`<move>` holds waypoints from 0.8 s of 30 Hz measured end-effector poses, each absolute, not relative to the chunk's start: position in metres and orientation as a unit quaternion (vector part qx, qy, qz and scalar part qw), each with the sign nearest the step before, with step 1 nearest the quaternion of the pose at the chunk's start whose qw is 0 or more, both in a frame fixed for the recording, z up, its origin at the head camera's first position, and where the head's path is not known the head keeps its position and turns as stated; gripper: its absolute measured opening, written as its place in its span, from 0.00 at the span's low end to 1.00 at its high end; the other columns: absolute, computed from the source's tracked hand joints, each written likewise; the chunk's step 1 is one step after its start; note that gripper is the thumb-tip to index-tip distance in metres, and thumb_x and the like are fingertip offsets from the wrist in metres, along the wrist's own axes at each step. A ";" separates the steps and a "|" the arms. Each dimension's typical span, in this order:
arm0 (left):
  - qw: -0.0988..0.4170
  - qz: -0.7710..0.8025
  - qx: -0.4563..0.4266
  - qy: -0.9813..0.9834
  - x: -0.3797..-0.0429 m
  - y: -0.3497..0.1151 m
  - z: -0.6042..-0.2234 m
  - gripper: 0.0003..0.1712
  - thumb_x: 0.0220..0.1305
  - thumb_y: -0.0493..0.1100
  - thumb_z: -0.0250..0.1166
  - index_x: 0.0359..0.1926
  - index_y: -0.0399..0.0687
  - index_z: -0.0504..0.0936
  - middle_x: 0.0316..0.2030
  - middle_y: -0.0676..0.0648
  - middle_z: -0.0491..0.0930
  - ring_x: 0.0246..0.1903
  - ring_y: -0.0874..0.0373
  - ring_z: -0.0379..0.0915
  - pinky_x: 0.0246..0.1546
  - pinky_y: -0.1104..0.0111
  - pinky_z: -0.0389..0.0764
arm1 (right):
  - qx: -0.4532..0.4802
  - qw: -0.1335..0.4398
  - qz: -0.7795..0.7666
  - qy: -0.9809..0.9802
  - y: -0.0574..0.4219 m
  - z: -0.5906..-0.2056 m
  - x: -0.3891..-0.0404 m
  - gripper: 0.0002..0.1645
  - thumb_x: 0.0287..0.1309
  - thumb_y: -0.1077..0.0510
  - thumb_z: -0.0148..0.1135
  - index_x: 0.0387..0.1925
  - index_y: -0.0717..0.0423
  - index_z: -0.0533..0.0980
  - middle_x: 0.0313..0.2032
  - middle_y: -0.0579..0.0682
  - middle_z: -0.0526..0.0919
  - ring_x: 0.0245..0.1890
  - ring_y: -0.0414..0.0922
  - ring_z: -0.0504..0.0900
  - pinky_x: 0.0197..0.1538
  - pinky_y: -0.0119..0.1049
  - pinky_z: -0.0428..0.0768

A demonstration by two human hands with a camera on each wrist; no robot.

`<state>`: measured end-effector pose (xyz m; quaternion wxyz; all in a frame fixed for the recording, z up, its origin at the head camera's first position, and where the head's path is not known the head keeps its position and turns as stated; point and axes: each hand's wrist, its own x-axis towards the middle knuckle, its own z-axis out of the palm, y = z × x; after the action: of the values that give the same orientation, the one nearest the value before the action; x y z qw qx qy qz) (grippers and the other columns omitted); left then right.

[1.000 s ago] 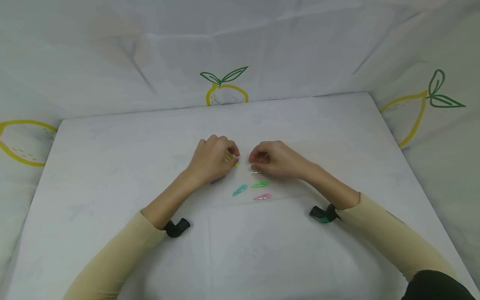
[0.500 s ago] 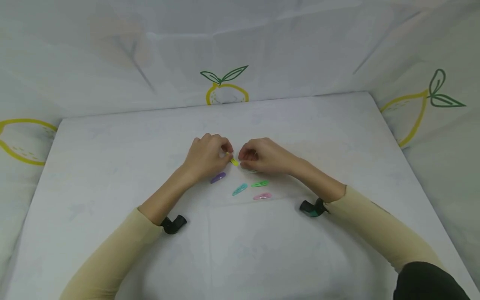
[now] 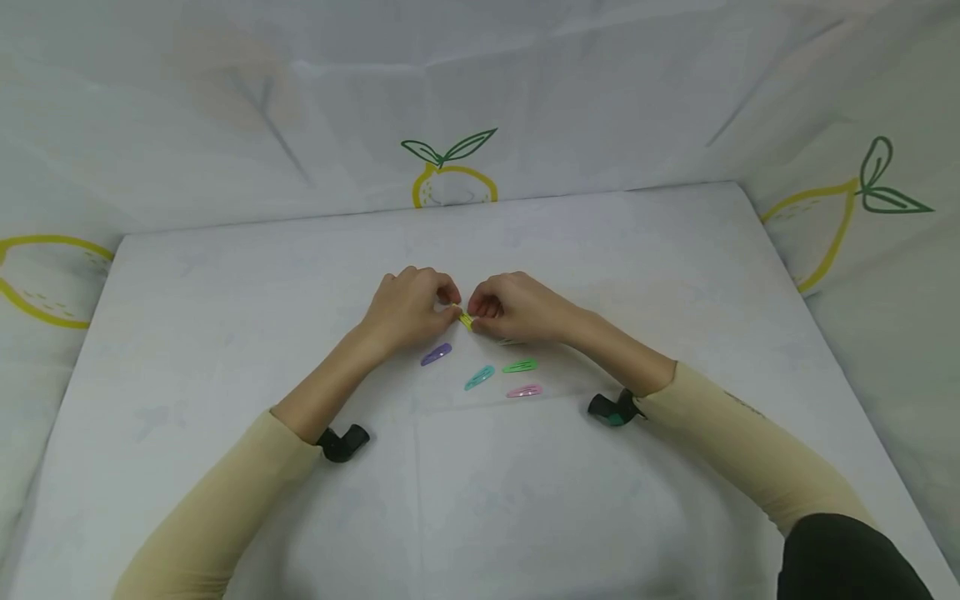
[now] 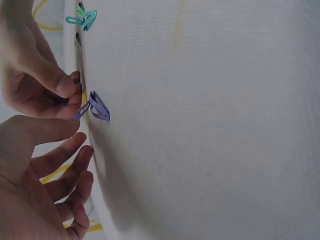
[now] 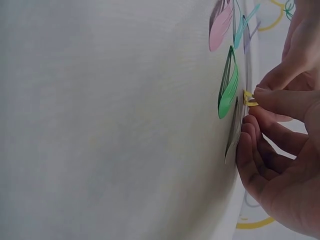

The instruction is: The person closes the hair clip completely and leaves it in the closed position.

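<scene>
A yellow snap hair clip is between my two hands in the middle of the table. My left hand pinches its far left end between thumb and finger. At its near right end, the thumb and forefinger of my right hand grip it, as the right wrist view shows. Below my left hand lies a purple hair clip. A pale hair clip lies by my right hand's curled fingers, partly covered by that hand in the head view. Closer to me are a teal clip, a green clip and a pink clip.
The white-covered table stretches around both arms. A white cloth printed with lemons hangs behind its far edge and along the sides. Black wrist cameras sit under both forearms.
My right hand has moved left to the yellow clip and now grips its near end. My left hand has shifted slightly left, uncovering the purple clip. The clips on the table have stayed put.
</scene>
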<state>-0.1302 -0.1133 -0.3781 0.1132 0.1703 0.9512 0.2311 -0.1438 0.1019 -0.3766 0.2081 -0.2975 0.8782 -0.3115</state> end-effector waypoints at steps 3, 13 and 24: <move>0.118 0.230 0.171 0.951 -0.131 -0.112 -0.379 0.09 0.69 0.46 0.72 0.46 0.49 0.92 0.46 0.48 0.92 0.52 0.47 0.83 0.55 0.47 0.77 | -0.295 0.209 -0.307 0.880 0.100 -0.377 -0.145 0.08 0.67 0.60 0.71 0.45 0.59 0.87 0.37 0.50 0.89 0.39 0.43 0.85 0.50 0.37 0.83; 0.122 0.230 0.171 0.950 -0.130 -0.111 -0.379 0.07 0.66 0.43 0.73 0.44 0.49 0.91 0.45 0.48 0.91 0.50 0.48 0.83 0.53 0.48 0.76 | -0.303 0.210 -0.294 0.882 0.097 -0.380 -0.145 0.08 0.66 0.63 0.71 0.45 0.59 0.86 0.37 0.51 0.88 0.40 0.44 0.83 0.50 0.37 0.81; 0.112 0.233 0.181 0.949 -0.128 -0.114 -0.381 0.04 0.67 0.44 0.74 0.40 0.51 0.91 0.42 0.49 0.90 0.48 0.49 0.83 0.50 0.50 0.75 | -0.318 0.195 -0.296 0.880 0.096 -0.381 -0.143 0.05 0.68 0.64 0.68 0.43 0.58 0.86 0.35 0.50 0.87 0.38 0.43 0.82 0.48 0.36 0.80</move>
<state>-0.1280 -0.1139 -0.3815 0.1125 0.1808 0.9488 0.2333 -0.1429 0.0959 -0.3807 0.1945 -0.3179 0.8796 -0.2956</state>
